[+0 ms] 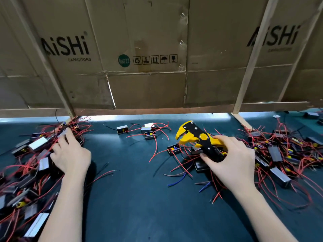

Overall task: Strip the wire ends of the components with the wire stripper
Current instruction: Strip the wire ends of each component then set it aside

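My right hand (230,158) grips the handles of a yellow and black wire stripper (195,137), whose jaws point up and to the left above the dark green mat (132,198). My left hand (70,154) reaches into the left pile of components (31,165), small black boxes with red and black wires, its fingers among the boxes; whether it holds one is hidden. A component (174,149) with red wires lies just below the stripper's jaws.
A second pile of wired components (283,154) covers the right side of the mat. A few loose components (148,131) lie at the back centre. Cardboard sheets (148,49) on wooden struts (251,58) wall off the back.
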`<state>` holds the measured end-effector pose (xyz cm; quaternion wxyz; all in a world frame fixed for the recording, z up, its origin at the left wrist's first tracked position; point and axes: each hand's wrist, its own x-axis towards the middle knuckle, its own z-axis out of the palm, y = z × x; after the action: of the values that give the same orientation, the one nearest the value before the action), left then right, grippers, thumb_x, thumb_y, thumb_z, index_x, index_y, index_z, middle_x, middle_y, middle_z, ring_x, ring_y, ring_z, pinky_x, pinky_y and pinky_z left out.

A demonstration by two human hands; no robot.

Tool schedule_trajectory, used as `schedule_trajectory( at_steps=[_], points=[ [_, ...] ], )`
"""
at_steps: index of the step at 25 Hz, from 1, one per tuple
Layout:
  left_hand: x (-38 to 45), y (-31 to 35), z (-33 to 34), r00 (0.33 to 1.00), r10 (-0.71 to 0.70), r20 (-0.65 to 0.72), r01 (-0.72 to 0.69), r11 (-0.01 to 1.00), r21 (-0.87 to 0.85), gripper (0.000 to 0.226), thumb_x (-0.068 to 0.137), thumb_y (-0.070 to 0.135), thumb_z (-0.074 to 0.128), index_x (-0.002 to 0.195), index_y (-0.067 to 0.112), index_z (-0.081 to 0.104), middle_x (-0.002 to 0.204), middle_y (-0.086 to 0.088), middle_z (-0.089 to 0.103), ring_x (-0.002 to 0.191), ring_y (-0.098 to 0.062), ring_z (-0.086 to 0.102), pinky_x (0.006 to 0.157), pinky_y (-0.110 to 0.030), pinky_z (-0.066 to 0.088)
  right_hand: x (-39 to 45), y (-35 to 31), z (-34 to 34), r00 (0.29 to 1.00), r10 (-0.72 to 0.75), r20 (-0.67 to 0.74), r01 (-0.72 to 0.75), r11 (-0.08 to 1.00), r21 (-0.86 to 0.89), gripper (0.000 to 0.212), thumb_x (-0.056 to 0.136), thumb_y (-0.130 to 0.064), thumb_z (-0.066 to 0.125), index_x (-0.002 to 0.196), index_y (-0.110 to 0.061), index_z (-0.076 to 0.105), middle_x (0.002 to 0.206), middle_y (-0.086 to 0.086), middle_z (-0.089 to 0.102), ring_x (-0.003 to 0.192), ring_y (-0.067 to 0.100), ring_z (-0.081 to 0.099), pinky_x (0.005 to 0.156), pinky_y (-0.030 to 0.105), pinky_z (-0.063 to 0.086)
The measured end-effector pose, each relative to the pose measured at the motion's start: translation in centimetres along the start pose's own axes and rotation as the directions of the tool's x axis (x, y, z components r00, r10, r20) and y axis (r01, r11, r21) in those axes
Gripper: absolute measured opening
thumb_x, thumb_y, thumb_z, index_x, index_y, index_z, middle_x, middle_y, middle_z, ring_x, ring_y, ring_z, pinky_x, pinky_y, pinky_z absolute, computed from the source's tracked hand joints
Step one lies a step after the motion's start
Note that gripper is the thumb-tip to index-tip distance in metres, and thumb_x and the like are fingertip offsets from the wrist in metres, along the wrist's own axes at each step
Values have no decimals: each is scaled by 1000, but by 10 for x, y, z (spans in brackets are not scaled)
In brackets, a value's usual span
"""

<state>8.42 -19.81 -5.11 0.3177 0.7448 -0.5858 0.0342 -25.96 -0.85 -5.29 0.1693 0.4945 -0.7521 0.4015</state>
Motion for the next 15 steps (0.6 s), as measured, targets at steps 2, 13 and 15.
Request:
schedule_trajectory(
  at_steps=[2,13,15],
  points=[
    [0,-2,3,1000,6,17,-7,999,42,73,81,-5,57,148,4,31,147,-27,35,124,-49,38,98,-55,33,0,1,-1,1000,3,21,-3,1000,-8,49,63,-44,86,105,-25,70,99,-7,68,97,25,62,84,39,36],
    [-12,-1,-17,987,-127,-101,110,981,-160,9,83,13,71,92,13,68,102,-20,64,93,-46,62,77,-47,47,2,2,0,1000,9,10,-8,999,-37,50,63,-44,86,106,-24,70,98,-5,69,96,26,62,84,40,37],
    [-18,12,-20,990,20,-138,-63,948,-312,8,81,18,75,86,16,69,93,-10,69,89,-38,64,79,-43,50,2,2,-1,1000,8,5,-8,1000,-29,50,63,-44,86,106,-24,70,98,-5,69,96,26,62,84,40,36]
  ],
)
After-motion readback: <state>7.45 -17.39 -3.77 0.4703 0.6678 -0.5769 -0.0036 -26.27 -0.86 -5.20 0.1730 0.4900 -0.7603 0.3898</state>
